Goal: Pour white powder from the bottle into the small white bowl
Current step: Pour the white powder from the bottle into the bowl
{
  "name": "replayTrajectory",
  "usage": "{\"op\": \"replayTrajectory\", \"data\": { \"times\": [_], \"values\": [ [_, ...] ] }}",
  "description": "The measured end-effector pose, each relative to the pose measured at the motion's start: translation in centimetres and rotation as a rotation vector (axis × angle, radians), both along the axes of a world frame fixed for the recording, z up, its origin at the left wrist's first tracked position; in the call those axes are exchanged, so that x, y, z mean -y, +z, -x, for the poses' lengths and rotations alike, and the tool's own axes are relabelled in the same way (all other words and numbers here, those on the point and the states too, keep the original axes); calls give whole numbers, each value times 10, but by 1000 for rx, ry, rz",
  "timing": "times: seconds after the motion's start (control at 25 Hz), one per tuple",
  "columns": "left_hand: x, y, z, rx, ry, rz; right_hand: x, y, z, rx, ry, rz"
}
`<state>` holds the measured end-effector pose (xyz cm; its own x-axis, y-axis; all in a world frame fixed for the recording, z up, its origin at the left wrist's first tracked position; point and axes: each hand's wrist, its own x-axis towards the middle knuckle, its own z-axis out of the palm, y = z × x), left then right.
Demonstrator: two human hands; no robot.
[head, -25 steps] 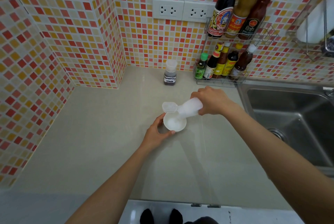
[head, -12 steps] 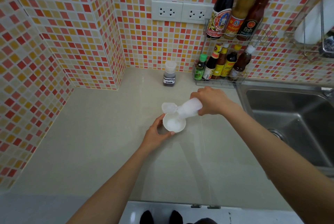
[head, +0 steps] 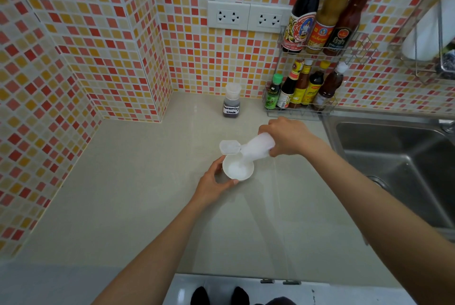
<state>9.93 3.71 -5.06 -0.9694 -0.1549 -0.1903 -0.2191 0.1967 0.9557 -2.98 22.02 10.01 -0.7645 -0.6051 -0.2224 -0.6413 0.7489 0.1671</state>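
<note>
A small white bowl (head: 237,168) stands on the beige counter (head: 138,181) with white powder in its bottom. My left hand (head: 213,185) cups the bowl's left and near side. My right hand (head: 286,136) grips a translucent bottle (head: 257,148) of white powder. The bottle is tipped down to the left, its mouth over the bowl's far right rim. Its flip cap (head: 229,146) hangs open above the bowl's far edge.
A small dark bottle labelled seasoning sauce (head: 231,105) stands by the back wall. A wire rack (head: 299,111) of sauce bottles sits to its right, with taller bottles on a shelf above. A steel sink (head: 398,171) lies at the right. Tiled walls close the left and back.
Both hands, the bottle and the bowl stay in nearly the same pose; the bottle remains tipped over the bowl. Only the view shifts slightly.
</note>
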Motion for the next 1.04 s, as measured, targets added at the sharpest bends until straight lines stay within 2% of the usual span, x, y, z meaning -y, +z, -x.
{"op": "replayTrajectory", "data": {
  "times": [1.04],
  "values": [
    [2,-2,1,-7,-10,7,10,7,0,10,15,-53]
  ]
}}
